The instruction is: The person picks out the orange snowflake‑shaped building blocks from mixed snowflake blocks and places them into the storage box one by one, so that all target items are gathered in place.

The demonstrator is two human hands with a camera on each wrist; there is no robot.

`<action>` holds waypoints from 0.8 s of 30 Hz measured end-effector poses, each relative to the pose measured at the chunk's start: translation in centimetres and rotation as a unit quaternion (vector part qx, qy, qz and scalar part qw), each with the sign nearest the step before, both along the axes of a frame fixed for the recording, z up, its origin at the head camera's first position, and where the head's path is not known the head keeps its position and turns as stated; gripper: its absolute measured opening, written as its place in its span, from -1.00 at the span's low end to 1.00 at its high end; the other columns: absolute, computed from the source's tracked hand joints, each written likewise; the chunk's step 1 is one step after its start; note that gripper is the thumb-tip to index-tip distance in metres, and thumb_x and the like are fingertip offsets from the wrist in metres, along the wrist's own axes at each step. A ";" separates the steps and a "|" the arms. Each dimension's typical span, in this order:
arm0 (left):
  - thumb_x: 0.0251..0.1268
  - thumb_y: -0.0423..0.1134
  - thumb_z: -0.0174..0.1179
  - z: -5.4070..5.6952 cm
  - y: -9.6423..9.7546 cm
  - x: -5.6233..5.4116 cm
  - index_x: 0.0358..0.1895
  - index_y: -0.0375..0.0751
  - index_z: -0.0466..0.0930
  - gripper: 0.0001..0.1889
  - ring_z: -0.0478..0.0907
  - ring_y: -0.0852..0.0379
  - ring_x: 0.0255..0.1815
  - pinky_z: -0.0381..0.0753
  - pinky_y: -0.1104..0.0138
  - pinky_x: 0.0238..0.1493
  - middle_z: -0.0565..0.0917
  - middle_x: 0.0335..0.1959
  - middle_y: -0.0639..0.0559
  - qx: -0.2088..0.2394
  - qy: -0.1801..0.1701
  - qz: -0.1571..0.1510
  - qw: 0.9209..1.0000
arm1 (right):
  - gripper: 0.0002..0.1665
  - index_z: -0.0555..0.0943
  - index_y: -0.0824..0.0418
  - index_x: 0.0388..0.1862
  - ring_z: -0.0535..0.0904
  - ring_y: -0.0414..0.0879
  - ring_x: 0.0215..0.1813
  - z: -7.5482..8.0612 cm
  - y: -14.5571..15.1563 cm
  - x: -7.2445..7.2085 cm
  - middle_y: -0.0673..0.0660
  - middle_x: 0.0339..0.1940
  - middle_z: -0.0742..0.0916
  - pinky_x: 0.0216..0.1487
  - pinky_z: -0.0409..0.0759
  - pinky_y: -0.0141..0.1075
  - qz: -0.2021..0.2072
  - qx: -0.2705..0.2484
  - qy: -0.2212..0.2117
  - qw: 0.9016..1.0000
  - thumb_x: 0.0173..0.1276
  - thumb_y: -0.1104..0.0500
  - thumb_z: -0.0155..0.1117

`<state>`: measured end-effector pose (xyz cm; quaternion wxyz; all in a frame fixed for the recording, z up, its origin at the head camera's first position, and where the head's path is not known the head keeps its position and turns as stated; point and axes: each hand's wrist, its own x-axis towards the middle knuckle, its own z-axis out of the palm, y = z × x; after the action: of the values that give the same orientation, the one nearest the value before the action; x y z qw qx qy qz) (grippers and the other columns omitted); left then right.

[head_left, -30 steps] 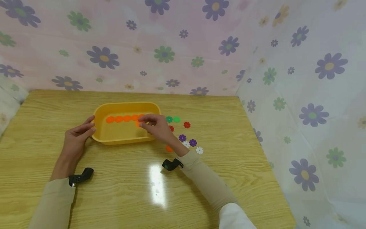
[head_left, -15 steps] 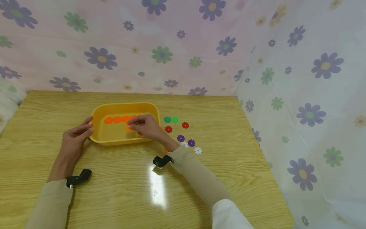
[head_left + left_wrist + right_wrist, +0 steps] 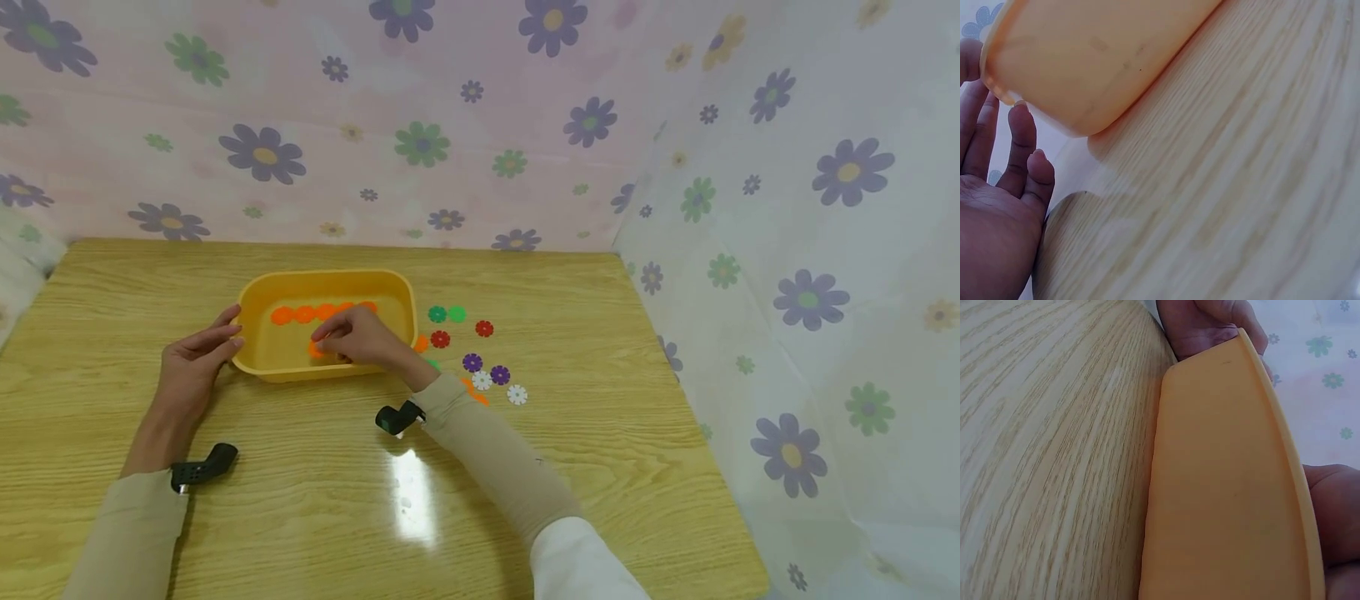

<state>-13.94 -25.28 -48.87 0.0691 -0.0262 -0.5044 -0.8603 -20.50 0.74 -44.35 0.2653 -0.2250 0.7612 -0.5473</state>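
Observation:
In the head view, a yellow plastic basin [image 3: 277, 348] stands on the table, with a row of several orange snowflake-shaped discs [image 3: 282, 316] along its back half. My left hand [image 3: 193, 367] holds the basin's left end at the rim; some of its fingers [image 3: 1022, 140] show curled beside the corner in the left wrist view. Inside the basin, my right hand [image 3: 363, 337] pinches an orange disc [image 3: 316, 349] just in front of the row and partly covers the row's right part. In the right wrist view, the basin's front wall [image 3: 1222, 475] hides the right hand's fingertips.
Right of the basin lie loose discs: two green [image 3: 437, 314], two red [image 3: 484, 328], two purple [image 3: 500, 375], two white [image 3: 517, 395], and some orange [image 3: 422, 343]. My right forearm partly covers a few. Flowered cloth [image 3: 420, 192] rises behind the wooden table [image 3: 300, 517].
My right hand has moved left and toward me within the basin, carrying the pinched orange disc. More loose discs now show beside my right arm. The left hand still holds the rim.

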 end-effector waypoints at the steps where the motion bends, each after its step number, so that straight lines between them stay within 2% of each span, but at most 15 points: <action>1: 0.33 -0.71 0.12 0.0 0.0 0.1 -0.09 -0.44 0.77 -0.72 0.58 0.39 0.26 0.61 0.55 0.09 0.75 0.12 0.14 0.001 -0.002 -0.001 1.000 | -0.82 0.74 0.32 -0.05 0.42 -0.17 -0.58 0.0 -0.1 0.0 0.10 -0.41 0.75 -0.54 0.44 -0.43 0.004 0.010 0.002 1.000 0.50 0.31 0.24; 5: 0.33 -0.71 0.12 0.1 -0.1 0.2 -0.09 -0.44 0.77 -0.72 0.58 0.40 0.26 0.63 0.55 0.06 0.75 0.12 0.13 0.004 -0.005 -0.002 1.000 | -0.79 0.75 0.32 -0.02 0.48 -0.17 -0.53 0.0 -0.4 0.0 0.08 -0.28 0.78 -0.48 0.50 -0.44 0.019 0.041 0.011 0.999 0.49 0.32 0.23; 12: 0.33 -0.73 0.09 0.0 -0.3 0.2 -0.07 -0.47 0.76 -0.70 0.58 0.37 0.27 0.65 0.53 0.05 0.75 0.13 0.10 0.020 0.003 -0.009 1.000 | -0.76 0.74 0.30 0.04 0.69 -0.24 -0.21 0.2 -0.9 0.0 0.15 0.02 0.79 -0.19 0.67 -0.48 0.047 0.070 0.005 0.996 0.44 0.30 0.34; 18: 0.32 -0.74 0.09 0.0 -0.2 0.1 -0.07 -0.48 0.76 -0.70 0.59 0.36 0.26 0.67 0.53 0.01 0.75 0.12 0.09 0.029 0.006 -0.010 1.000 | -0.75 0.73 0.28 0.07 0.69 -0.24 -0.11 0.4 -1.4 -0.2 0.15 0.03 0.79 -0.14 0.66 -0.51 0.070 0.097 0.010 0.993 0.47 0.29 0.30; 21: 0.32 -0.73 0.09 0.0 -0.1 0.1 -0.07 -0.47 0.76 -0.70 0.59 0.36 0.26 0.69 0.56 -0.07 0.75 0.12 0.09 0.026 0.004 -0.009 1.000 | -0.74 0.73 0.29 0.09 0.68 -0.25 -0.15 0.3 -1.6 -0.4 0.14 0.03 0.80 -0.17 0.64 -0.53 0.086 0.111 0.022 0.990 0.49 0.30 0.26; 24: 0.33 -0.73 0.09 0.0 -0.1 0.0 -0.07 -0.46 0.76 -0.70 0.58 0.37 0.26 0.68 0.57 -0.06 0.75 0.12 0.10 0.023 0.002 -0.010 1.000 | -0.73 0.72 0.29 0.10 0.66 -0.24 -0.20 0.0 -1.8 -0.7 0.14 0.02 0.80 -0.20 0.62 -0.53 0.101 0.123 0.038 0.987 0.50 0.31 0.23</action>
<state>-13.93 -25.35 -48.89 0.0622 -0.0318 -0.4841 -0.8722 -21.25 -1.11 -44.32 0.3158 -0.2867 0.8058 -0.4110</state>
